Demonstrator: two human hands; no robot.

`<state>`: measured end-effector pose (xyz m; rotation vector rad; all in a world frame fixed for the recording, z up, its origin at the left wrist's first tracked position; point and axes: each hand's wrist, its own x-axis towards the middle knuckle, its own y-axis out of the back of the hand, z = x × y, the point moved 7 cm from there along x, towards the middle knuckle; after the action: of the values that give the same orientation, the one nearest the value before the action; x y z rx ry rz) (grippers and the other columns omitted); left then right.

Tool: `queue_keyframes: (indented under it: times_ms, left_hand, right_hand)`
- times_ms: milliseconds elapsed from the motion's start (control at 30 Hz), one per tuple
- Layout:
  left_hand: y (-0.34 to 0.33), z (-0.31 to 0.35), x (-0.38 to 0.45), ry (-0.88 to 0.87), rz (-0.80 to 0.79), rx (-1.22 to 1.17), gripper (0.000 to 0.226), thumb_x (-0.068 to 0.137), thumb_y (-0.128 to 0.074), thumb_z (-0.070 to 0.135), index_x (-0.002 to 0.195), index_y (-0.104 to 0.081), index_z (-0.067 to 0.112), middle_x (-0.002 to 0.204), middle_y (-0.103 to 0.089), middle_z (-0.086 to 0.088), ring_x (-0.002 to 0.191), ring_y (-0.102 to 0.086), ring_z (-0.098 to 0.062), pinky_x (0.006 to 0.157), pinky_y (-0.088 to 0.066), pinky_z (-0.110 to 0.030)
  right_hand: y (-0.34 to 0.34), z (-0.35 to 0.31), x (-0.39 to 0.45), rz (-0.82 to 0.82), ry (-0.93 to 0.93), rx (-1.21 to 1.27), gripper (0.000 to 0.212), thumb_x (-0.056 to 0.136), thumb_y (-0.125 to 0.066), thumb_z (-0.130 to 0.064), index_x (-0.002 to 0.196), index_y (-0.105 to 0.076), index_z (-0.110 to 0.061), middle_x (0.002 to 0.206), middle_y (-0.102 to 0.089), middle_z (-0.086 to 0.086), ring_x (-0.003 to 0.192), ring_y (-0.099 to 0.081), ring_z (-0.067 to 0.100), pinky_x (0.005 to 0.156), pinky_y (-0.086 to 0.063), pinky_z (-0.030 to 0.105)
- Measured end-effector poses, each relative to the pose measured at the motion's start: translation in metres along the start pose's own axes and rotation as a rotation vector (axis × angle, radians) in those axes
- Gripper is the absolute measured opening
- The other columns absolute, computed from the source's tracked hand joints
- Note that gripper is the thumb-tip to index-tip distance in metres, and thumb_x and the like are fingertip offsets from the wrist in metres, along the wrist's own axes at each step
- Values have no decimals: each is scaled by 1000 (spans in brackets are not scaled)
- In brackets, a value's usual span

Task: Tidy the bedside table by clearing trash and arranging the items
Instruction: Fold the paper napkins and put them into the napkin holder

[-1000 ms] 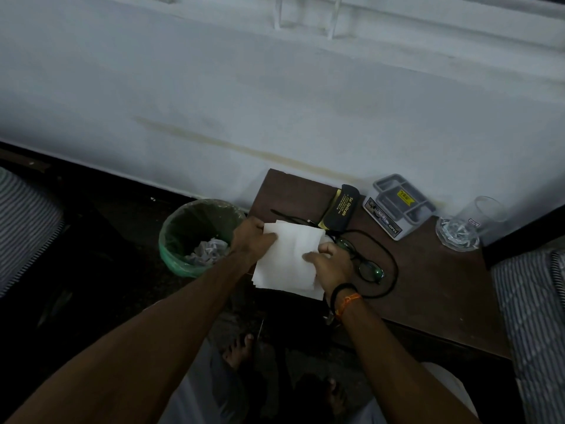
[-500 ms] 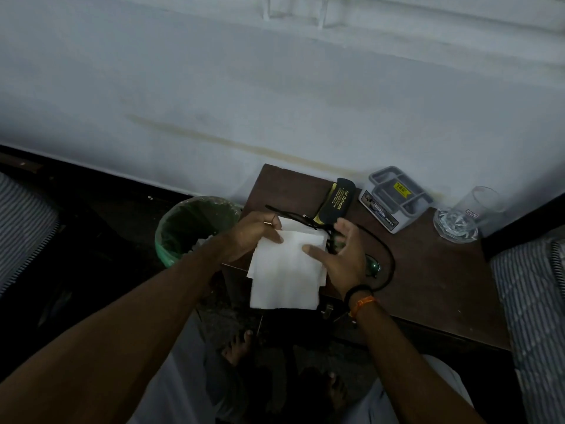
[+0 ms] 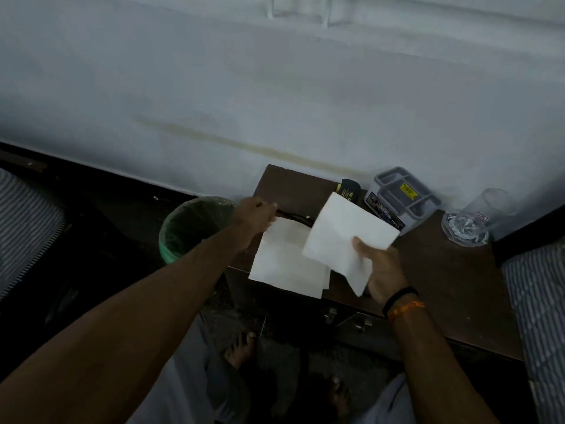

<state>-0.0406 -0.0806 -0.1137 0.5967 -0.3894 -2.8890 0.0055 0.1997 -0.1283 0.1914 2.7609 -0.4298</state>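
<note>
Near the centre of the frame the right hand [image 3: 380, 270] pinched one white paper napkin [image 3: 345, 240] by its lower right corner, thumb on top, lifting it tilted above the dark brown wooden bedside table [image 3: 443, 280]. Just left of it the left hand [image 3: 255, 214] gripped the upper corner of a small stack of white napkins [image 3: 287, 264], which overhung the table's front edge. A thin black cable [image 3: 295, 215] ran from under the left hand's fingers toward the lifted napkin.

Behind the lifted napkin, right of centre, a black case with yellow lettering [image 3: 348, 191] was partly hidden. Beside it to the right sat a grey plastic divided organiser tray [image 3: 403, 198] (a yellow sticker inside), and farther right an empty clear drinking glass [image 3: 477, 221].

Left of the table, on the floor, stood a round green-lined waste bin [image 3: 186, 231]. Striped bedding [image 3: 541, 301] showed at the right edge.
</note>
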Motion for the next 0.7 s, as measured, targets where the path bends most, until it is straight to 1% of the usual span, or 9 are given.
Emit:
queue_keyframes:
  times_ms: [33, 67, 100, 167, 267, 367, 467, 600, 700]
  left_hand:
    - [7, -8, 4, -41, 68, 168, 13, 89, -69, 18, 82, -64, 9, 86, -68, -11, 77, -62, -19, 75, -54, -33]
    - [9, -13, 6, -81, 83, 297, 11, 84, -74, 17, 82, -64, 10, 90, -67, -9, 83, -62, -18, 82, -54, -34]
    - [7, -17, 8, -116, 62, 390, 18, 79, -79, 18, 89, -66, 11, 96, -66, -7, 90, -61, -18, 88, -53, -35]
    - [-1, -20, 8, -205, -5, 530, 43, 70, -86, 25, 105, -67, 9, 109, -64, -4, 101, -60, -19, 94, -51, -35]
    - [-10, -15, 8, -296, 5, 659, 58, 62, -89, 35, 109, -65, 11, 118, -61, -6, 112, -55, -24, 99, -46, -37]
    - [-13, -15, 13, -287, 14, 672, 54, 60, -91, 32, 102, -64, 13, 120, -58, -8, 116, -50, -26, 100, -43, -37]
    - [-10, -12, 13, -295, 37, 604, 49, 56, -93, 26, 91, -62, 13, 110, -58, -6, 105, -54, -23, 92, -49, -36]
    - [-11, -15, 4, -374, 84, 517, 35, 66, -88, 19, 82, -57, 15, 99, -60, -5, 91, -59, -23, 82, -53, -36]
    - [-8, -19, -1, -381, 131, 444, 23, 76, -80, 16, 83, -59, 11, 89, -63, -5, 83, -59, -19, 76, -53, -34]
  right_hand:
    - [4, 1, 1, -2, 2, -7, 34, 89, -62, 2, 121, -63, -10, 115, -71, 5, 97, -71, 18, 84, -55, 38]
    - [6, 4, 3, -5, -6, -17, 36, 89, -61, 2, 124, -61, -8, 116, -70, 5, 98, -70, 18, 84, -55, 37]
    - [8, 7, 6, -4, -18, -31, 38, 89, -61, 2, 126, -61, -7, 116, -70, 6, 100, -70, 21, 85, -54, 38]
    - [11, 12, 11, 8, -41, -73, 39, 88, -63, 2, 126, -61, -4, 117, -69, 10, 103, -67, 27, 86, -53, 40]
    - [14, 12, 16, 37, -63, -223, 35, 87, -66, 1, 121, -63, -2, 119, -68, 17, 103, -65, 34, 92, -52, 48]
    - [9, 14, 14, -2, -92, -336, 26, 86, -68, 0, 111, -67, -4, 115, -69, 20, 101, -66, 38, 95, -51, 53]
    - [0, 14, 10, -72, -108, -351, 20, 86, -67, 2, 103, -69, -8, 113, -69, 20, 103, -66, 39, 96, -50, 53]
    - [-12, 11, 5, -127, -115, -359, 27, 85, -66, 6, 112, -66, 3, 112, -69, 21, 89, -67, 29, 80, -55, 37]
    - [-15, 9, 5, -148, -122, -354, 31, 84, -67, 6, 115, -64, 5, 113, -69, 21, 90, -67, 30, 79, -55, 37]
